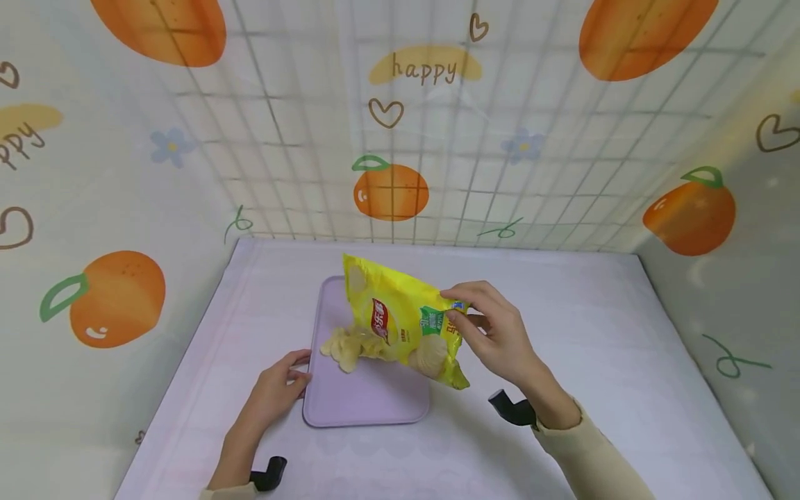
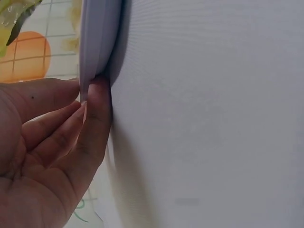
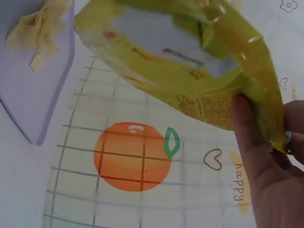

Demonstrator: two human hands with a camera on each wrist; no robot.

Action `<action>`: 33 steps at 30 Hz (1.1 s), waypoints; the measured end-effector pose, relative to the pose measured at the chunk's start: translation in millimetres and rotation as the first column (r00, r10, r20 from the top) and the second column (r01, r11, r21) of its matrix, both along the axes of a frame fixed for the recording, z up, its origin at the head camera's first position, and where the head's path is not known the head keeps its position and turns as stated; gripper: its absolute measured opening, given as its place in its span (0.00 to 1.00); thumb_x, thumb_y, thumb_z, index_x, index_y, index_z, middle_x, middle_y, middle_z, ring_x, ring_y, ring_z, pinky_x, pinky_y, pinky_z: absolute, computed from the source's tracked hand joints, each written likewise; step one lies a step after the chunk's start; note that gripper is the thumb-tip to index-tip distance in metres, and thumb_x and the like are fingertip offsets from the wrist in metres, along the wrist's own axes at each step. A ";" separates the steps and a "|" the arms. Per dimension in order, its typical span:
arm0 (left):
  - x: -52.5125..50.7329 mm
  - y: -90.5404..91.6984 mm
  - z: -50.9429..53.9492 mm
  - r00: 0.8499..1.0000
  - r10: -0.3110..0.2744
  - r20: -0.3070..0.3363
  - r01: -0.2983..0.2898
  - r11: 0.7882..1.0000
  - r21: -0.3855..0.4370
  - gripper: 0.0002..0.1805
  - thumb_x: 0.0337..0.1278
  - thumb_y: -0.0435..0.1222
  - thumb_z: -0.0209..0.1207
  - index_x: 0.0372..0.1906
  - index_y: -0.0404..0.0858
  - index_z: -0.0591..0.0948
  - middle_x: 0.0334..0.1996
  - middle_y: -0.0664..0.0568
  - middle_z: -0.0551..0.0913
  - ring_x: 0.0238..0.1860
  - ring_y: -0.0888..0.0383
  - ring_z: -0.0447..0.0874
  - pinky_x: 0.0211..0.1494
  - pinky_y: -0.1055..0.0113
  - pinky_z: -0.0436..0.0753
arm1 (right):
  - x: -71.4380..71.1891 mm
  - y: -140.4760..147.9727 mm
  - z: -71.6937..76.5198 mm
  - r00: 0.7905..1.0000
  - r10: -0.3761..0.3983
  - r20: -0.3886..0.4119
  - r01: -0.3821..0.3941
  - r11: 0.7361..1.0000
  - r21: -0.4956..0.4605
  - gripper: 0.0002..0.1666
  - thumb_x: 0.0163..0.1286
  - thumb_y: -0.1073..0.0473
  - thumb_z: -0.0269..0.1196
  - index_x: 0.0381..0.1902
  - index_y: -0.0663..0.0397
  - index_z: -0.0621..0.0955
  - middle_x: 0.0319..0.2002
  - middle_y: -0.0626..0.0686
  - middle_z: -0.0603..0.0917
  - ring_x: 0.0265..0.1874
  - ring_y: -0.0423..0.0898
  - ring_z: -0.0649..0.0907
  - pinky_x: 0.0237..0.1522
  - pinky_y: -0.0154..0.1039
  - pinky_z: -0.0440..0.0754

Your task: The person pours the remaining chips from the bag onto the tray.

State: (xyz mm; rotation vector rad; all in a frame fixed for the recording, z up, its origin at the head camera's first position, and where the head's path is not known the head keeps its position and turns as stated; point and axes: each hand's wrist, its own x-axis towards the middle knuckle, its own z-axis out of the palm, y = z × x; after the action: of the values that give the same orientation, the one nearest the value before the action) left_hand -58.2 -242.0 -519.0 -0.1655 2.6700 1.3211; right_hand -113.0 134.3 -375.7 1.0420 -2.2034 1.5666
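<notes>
A yellow chip bag (image 1: 400, 312) is tilted over the purple tray (image 1: 369, 403), its upper right corner pinched by the right hand (image 1: 494, 333). Pale yellow chips (image 1: 344, 347) lie in a pile on the tray, partly hidden behind the bag. The left hand (image 1: 278, 389) grips the tray's left edge; in the left wrist view its thumb and fingers (image 2: 97, 114) hold the rim (image 2: 97, 38) from both sides. In the right wrist view, the thumb (image 3: 247, 123) presses on the bag (image 3: 190, 85), with chips (image 3: 40, 28) on the tray (image 3: 28, 90) beyond.
A white cloth covers the table (image 1: 562, 312). Printed curtains with oranges, hearts and a grid (image 1: 400, 139) stand behind the table and at both sides. A black strap piece (image 1: 514, 408) sits at the right wrist and another (image 1: 270, 474) at the left.
</notes>
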 end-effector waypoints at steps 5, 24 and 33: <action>0.5 -0.1 -0.8 1.000 0.002 -0.004 -0.002 1.000 0.001 0.25 0.66 0.29 0.61 0.67 0.38 0.74 0.58 0.41 0.81 0.39 0.56 0.86 0.36 0.68 0.85 | 1.0 1.9 -4.0 0.999 0.005 0.043 -0.002 0.998 -0.055 0.23 0.64 0.80 0.63 0.56 0.63 0.81 0.50 0.56 0.79 0.48 0.50 0.82 0.41 0.41 0.86; -0.4 0.6 1.1 1.000 -0.013 -0.008 0.012 0.999 -0.032 0.26 0.66 0.29 0.60 0.68 0.37 0.73 0.58 0.41 0.81 0.39 0.56 0.87 0.37 0.66 0.85 | 8.9 4.9 -4.8 0.999 0.032 -0.036 -0.033 0.999 -0.038 0.25 0.60 0.83 0.64 0.54 0.63 0.81 0.49 0.57 0.80 0.47 0.49 0.82 0.37 0.40 0.87; 1.2 2.7 2.2 1.000 -0.009 -0.006 0.009 1.000 -0.025 0.25 0.66 0.29 0.60 0.67 0.37 0.74 0.59 0.40 0.81 0.41 0.53 0.87 0.37 0.65 0.86 | 6.2 3.4 -11.1 1.000 0.013 0.014 -0.013 0.999 -0.045 0.23 0.63 0.80 0.63 0.56 0.64 0.80 0.50 0.58 0.80 0.47 0.51 0.82 0.40 0.40 0.87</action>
State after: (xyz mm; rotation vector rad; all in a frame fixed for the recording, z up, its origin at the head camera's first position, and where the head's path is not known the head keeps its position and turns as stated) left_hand -57.0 -239.2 -516.9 -0.1526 2.6906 1.2879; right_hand -106.7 137.7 -386.8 1.0375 -2.1650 1.6263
